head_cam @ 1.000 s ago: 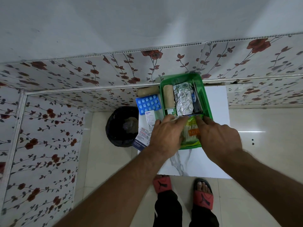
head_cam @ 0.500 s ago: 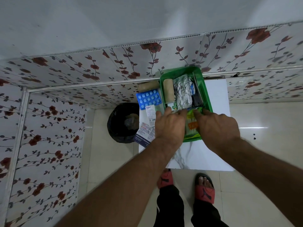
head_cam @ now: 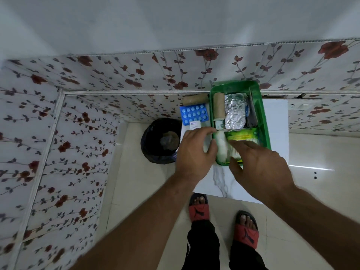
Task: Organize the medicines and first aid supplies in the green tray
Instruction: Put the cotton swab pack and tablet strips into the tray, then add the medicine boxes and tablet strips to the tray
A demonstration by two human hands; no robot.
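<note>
White tabletop (head_cam: 277, 121) carries the green tray (head_cam: 265, 131) against the flowered wall (head_cam: 136, 75). Inside lie a tan bandage roll (head_cam: 218, 106), a foil pack (head_cam: 234, 112), a green-yellow packet (head_cam: 243, 134) and, at the near end, a white packet (head_cam: 222, 147). Outside, on its left, lie a second tan roll (head_cam: 195, 99), a blue blister pack (head_cam: 193, 114) and a white box (head_cam: 195, 124). The left hand (head_cam: 194, 154) curves beside the tray's left wall; whether its grip has anything I cannot tell. The right hand (head_cam: 259, 166) hovers over the near end, grip released, fingers spread. The leftover items lie close to the tabletop's left edge, with a black bin (head_cam: 161, 141) standing just beyond it; a careless sweep of the left hand could tip them in. The near end looks crowded, so pressing more in may push the packets over the wall.
</note>
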